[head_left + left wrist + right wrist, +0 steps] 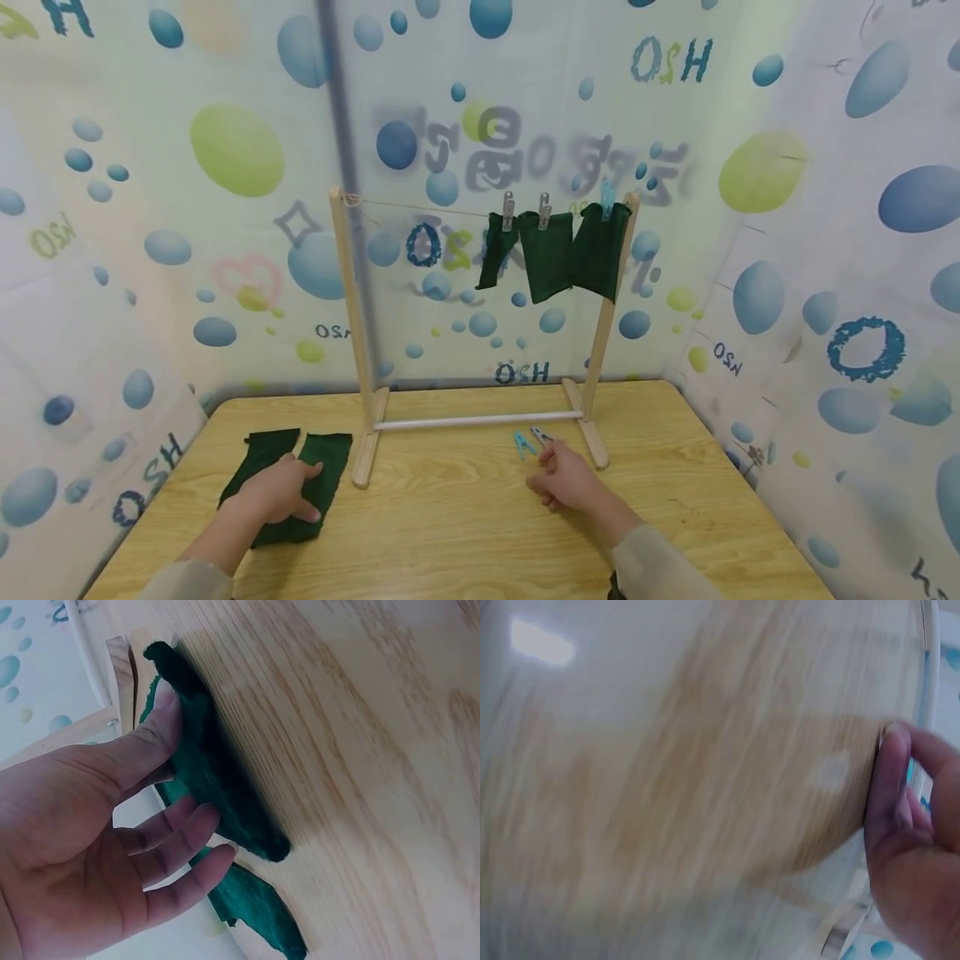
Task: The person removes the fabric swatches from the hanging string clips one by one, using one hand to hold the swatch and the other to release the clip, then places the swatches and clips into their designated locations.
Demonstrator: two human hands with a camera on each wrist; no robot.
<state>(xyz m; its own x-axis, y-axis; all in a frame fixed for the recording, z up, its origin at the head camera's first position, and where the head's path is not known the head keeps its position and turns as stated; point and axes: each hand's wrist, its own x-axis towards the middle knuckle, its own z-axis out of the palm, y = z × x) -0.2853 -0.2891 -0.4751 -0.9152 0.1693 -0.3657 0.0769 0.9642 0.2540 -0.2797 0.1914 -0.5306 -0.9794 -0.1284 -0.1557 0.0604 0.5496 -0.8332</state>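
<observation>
Two dark green cloth pieces lie side by side at the front left of the table, the left cloth (262, 452) partly covered by my arm and hand. My left hand (283, 492) touches the right cloth (334, 467) with thumb and fingers spread. In the left wrist view its thumb rests along that cloth (217, 787), the fingers loosely bent. My right hand (570, 479) has thumb and index tips together at the near end of a grey clothespin (538, 433); its fingers hide that end. Beside it lies a blue clothespin (522, 444).
A wooden rack (352, 308) with a string (420, 205) stands at the table's back. Three dark green pieces (546, 254) hang near its right post, held by two grey clothespins (508, 212) and a blue clothespin (607, 202). A white bar (480, 421) joins the rack's feet.
</observation>
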